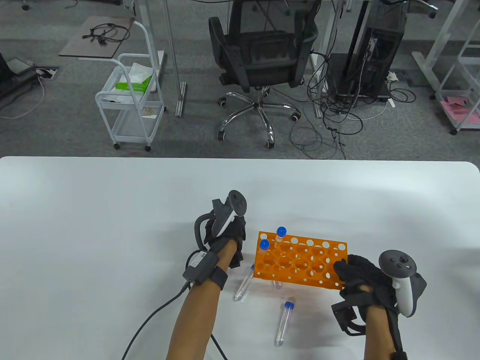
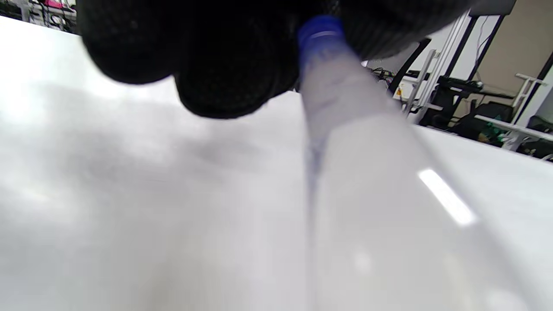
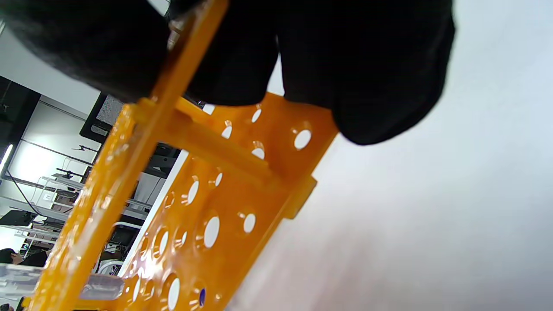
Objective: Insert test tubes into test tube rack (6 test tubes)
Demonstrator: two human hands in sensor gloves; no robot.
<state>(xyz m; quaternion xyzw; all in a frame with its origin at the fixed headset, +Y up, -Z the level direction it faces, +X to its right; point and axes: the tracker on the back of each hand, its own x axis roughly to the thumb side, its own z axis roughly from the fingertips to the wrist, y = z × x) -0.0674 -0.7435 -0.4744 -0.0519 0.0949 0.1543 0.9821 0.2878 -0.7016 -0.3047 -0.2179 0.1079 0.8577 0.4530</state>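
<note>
An orange test tube rack (image 1: 300,264) stands near the table's front. Two blue-capped tubes (image 1: 281,233) (image 1: 264,246) stand upright in its far left holes. My left hand (image 1: 240,258) is just left of the rack and holds a blue-capped tube (image 1: 243,285) by its cap end. In the left wrist view the fingers (image 2: 224,56) close around the cap and the tube (image 2: 341,112) slants down toward the camera. My right hand (image 1: 343,272) grips the rack's right end. Its fingers (image 3: 371,65) are on the rack (image 3: 224,194) in the right wrist view.
One more blue-capped tube (image 1: 284,322) lies loose on the white table (image 1: 112,225) in front of the rack. A tube tip (image 1: 278,285) shows under the rack's front edge. Beyond the table's far edge are an office chair (image 1: 258,56) and a white cart (image 1: 131,101).
</note>
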